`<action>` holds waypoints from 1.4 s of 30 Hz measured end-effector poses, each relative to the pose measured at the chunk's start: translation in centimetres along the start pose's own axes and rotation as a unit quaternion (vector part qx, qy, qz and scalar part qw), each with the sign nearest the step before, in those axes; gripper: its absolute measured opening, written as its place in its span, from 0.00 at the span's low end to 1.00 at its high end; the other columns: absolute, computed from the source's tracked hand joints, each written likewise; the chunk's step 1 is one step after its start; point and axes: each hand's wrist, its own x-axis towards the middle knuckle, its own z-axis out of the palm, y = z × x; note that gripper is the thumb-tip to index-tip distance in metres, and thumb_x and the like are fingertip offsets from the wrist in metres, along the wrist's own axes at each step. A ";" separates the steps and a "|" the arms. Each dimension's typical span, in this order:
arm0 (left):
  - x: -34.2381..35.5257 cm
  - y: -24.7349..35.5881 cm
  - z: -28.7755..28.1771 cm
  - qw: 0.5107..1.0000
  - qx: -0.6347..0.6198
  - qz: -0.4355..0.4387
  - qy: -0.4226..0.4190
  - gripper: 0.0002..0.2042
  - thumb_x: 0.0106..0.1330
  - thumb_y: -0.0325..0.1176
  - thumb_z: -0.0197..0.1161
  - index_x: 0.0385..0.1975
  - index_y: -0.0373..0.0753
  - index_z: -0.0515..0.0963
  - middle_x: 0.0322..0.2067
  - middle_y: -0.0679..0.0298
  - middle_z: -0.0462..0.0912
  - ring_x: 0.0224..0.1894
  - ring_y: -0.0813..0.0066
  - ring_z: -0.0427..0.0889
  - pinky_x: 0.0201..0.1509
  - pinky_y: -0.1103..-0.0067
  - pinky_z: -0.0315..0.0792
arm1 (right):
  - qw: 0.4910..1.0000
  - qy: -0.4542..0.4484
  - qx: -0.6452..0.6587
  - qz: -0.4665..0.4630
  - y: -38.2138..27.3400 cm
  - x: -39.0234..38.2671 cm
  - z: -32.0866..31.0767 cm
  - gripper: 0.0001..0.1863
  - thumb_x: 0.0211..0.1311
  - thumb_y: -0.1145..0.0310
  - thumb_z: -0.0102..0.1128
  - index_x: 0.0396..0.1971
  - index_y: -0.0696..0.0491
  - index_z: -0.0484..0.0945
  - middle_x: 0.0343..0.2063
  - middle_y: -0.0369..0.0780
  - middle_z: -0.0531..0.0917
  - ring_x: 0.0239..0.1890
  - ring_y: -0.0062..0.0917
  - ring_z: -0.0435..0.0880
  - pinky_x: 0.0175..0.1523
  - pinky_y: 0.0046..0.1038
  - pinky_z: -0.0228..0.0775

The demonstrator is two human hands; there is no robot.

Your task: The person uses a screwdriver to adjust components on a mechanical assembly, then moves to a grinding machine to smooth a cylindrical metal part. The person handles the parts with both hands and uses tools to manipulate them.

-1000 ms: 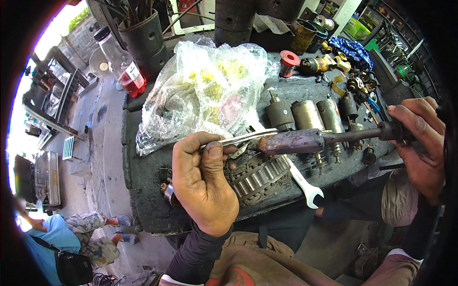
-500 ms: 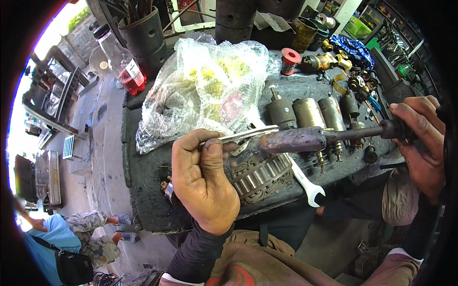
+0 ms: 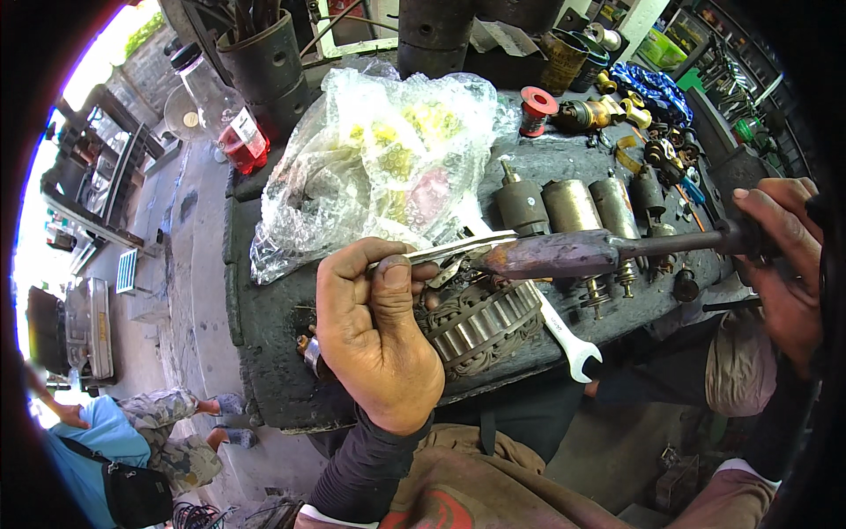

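Downward head-worn fisheye view, hands near

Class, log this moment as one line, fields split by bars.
left hand: holding pale strip | right hand: holding soldering iron | wrench: beside slotted metal part | bubble wrap: on bench

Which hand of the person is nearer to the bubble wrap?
Left. The left hand is just on the person's side of the bubble wrap; the right hand is well to its right, holding a long tool.
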 end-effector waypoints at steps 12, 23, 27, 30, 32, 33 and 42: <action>0.0 0.0 0.0 1.000 0.006 0.005 0.000 0.06 0.80 0.26 0.55 0.49 0.32 0.73 0.38 0.63 0.80 0.37 0.79 0.84 0.39 0.85 0.77 | 1.000 -0.011 -0.020 -0.011 -0.3 0.4 -0.2 0.34 0.43 0.89 0.72 0.56 0.57 0.81 0.47 0.44 0.80 0.49 0.36 0.80 0.53 0.33 0.74; 0.0 0.1 0.4 1.000 -0.002 -0.005 0.001 0.05 0.79 0.26 0.56 0.49 0.32 0.73 0.38 0.63 0.80 0.36 0.80 0.84 0.37 0.85 0.76 | 0.981 0.111 0.016 -0.159 3.3 2.1 1.1 0.29 0.38 0.86 0.69 0.48 0.53 0.88 0.38 0.40 0.86 0.38 0.32 0.83 0.46 0.31 0.75; -0.1 -0.1 -0.3 1.000 0.013 0.008 0.014 0.05 0.79 0.26 0.56 0.49 0.32 0.73 0.37 0.64 0.80 0.36 0.79 0.84 0.37 0.84 0.77 | 0.952 0.167 0.039 -0.252 5.1 3.6 2.7 0.31 0.31 0.84 0.65 0.43 0.51 0.92 0.33 0.39 0.88 0.33 0.30 0.85 0.43 0.30 0.76; 0.0 -0.1 0.1 1.000 -0.006 0.002 0.006 0.05 0.79 0.26 0.56 0.49 0.32 0.73 0.37 0.63 0.80 0.36 0.79 0.84 0.37 0.84 0.77 | 0.964 0.143 0.016 -0.224 4.6 2.9 1.6 0.30 0.33 0.85 0.65 0.44 0.53 0.90 0.34 0.40 0.87 0.35 0.31 0.85 0.44 0.30 0.75; 0.0 -0.2 0.2 1.000 -0.003 0.001 0.008 0.06 0.79 0.26 0.56 0.49 0.32 0.73 0.38 0.63 0.80 0.36 0.79 0.84 0.38 0.84 0.77 | 0.988 0.089 -0.001 -0.125 1.5 1.9 0.9 0.28 0.37 0.87 0.67 0.46 0.57 0.87 0.38 0.42 0.83 0.39 0.32 0.83 0.44 0.32 0.74; 0.0 -0.3 0.0 1.000 0.002 0.003 0.009 0.06 0.79 0.26 0.56 0.49 0.32 0.73 0.38 0.63 0.80 0.36 0.79 0.85 0.38 0.84 0.77 | 0.990 0.084 -0.001 -0.117 1.1 2.0 0.9 0.28 0.37 0.87 0.68 0.46 0.57 0.87 0.38 0.43 0.83 0.39 0.32 0.83 0.44 0.32 0.74; -0.2 -0.1 0.1 1.000 0.012 0.002 0.012 0.05 0.79 0.26 0.56 0.49 0.32 0.73 0.38 0.63 0.80 0.37 0.78 0.85 0.37 0.84 0.78 | 0.985 0.136 0.002 -0.110 3.5 0.1 0.3 0.28 0.32 0.86 0.75 0.43 0.54 0.91 0.32 0.42 0.87 0.34 0.31 0.86 0.40 0.30 0.78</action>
